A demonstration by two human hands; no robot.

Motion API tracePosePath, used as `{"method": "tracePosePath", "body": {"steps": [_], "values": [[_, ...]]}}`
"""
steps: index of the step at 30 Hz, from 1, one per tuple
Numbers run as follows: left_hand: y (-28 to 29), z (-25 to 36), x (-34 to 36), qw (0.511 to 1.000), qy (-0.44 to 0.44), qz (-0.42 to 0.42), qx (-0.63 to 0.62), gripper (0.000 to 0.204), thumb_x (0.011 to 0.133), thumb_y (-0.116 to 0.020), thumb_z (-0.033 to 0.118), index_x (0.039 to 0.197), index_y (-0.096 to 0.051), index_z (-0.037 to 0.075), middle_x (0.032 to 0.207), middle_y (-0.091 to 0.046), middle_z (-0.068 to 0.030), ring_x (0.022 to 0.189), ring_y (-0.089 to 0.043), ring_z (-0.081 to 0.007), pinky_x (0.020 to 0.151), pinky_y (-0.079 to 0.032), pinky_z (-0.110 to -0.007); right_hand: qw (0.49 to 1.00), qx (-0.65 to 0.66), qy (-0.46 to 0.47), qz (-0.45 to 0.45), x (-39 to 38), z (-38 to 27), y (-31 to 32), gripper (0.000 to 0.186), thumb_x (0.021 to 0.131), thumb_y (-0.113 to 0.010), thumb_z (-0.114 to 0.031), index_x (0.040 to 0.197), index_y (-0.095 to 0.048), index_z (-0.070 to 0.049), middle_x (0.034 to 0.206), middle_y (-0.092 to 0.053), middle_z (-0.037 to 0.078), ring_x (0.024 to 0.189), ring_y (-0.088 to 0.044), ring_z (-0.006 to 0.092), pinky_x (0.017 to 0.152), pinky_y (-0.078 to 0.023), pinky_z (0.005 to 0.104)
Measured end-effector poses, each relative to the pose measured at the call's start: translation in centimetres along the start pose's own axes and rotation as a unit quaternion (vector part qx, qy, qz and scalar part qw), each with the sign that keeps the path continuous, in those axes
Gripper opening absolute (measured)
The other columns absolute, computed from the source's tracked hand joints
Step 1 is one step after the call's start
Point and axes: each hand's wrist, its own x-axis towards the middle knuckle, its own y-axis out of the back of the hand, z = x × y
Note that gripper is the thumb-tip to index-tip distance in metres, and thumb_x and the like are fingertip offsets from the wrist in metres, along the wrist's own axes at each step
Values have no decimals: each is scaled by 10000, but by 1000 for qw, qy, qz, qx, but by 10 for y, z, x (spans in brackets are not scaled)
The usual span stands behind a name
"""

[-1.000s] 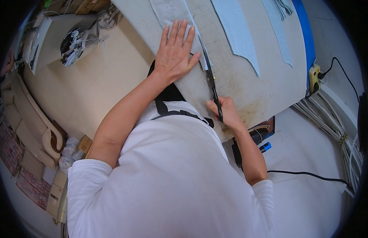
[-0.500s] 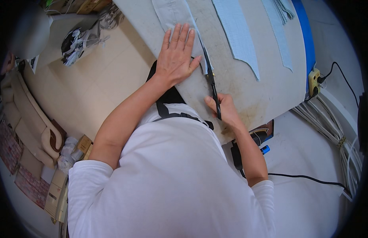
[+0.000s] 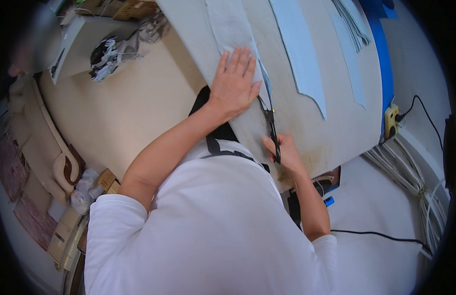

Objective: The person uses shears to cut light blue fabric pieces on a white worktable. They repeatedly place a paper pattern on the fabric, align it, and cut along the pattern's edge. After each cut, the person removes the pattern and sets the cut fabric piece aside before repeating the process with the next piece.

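My left hand (image 3: 235,81) lies flat, fingers spread, on a pale grey-white strip of cloth (image 3: 231,27) near the table's left edge. In my right hand (image 3: 289,151) is a pair of black-handled scissors (image 3: 272,123), held by the handles. The blades are parted and point away from me, at the cloth's right edge and near end, just right of my left thumb. A light blue edge shows beside the strip there. How far the blades reach under the cloth is hidden.
Light blue cloth pieces (image 3: 303,61) lie right of the strip, with a folded stack (image 3: 353,24) farther right on the pale table (image 3: 331,142). A power socket (image 3: 391,120) with black cords sits at the right edge. Bundled cables (image 3: 405,169) run beyond. A sofa (image 3: 46,132) stands left.
The whole view has shifted, so the table appears lower. The scissor blades now look wider apart at the cloth's near end. My left hand stays pressed on the cloth.
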Motion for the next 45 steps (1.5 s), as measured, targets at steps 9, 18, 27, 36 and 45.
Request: {"method": "tracePosePath", "body": {"steps": [9, 18, 27, 36, 45], "values": [[17, -23, 42, 997, -3, 72, 18, 569, 926, -571, 321, 1373, -507, -25, 1476, -428, -220, 1394, -362, -378, 1173, -231, -525, 999, 36, -10, 16, -1, -2, -3, 466, 879, -751, -395, 610, -574, -58, 523, -544, -2, 445, -505, 74, 422, -361, 249], [1, -87, 73, 997, 16, 58, 45, 667, 979, -471, 460, 1493, -388, 42, 1586, -292, -186, 1481, -223, -365, 1218, -139, -498, 999, 31, -10, 13, 0, 2, -3, 462, 872, -763, -393, 634, -582, -40, 529, -551, 8, 441, -528, 88, 415, -381, 256], [-2, -89, 72, 997, 14, 42, 66, 697, 979, -452, 493, 1512, -361, 53, 1598, -280, -175, 1490, -213, -353, 1219, -140, -488, 999, 37, -11, 18, -1, 5, -3, 431, 863, -771, -374, 667, -619, -22, 537, -567, 14, 449, -533, 94, 420, -381, 260], [-5, -91, 74, 996, 7, 48, 70, 748, 963, -468, 552, 1532, -334, 84, 1605, -272, -160, 1485, -232, -348, 1212, -149, -507, 999, 28, -44, 12, 0, -10, 1, 395, 849, -745, -357, 659, -604, -41, 532, -556, 11, 482, -523, 87, 466, -375, 262], [-5, -89, 72, 995, 17, 59, 84, 760, 950, -447, 609, 1524, -372, 117, 1598, -300, -135, 1491, -227, -316, 1223, -136, -494, 999, 40, -31, 10, 9, -13, 2, 450, 846, -771, -404, 641, -574, -56, 536, -533, -1, 470, -503, 84, 448, -361, 265]]}}
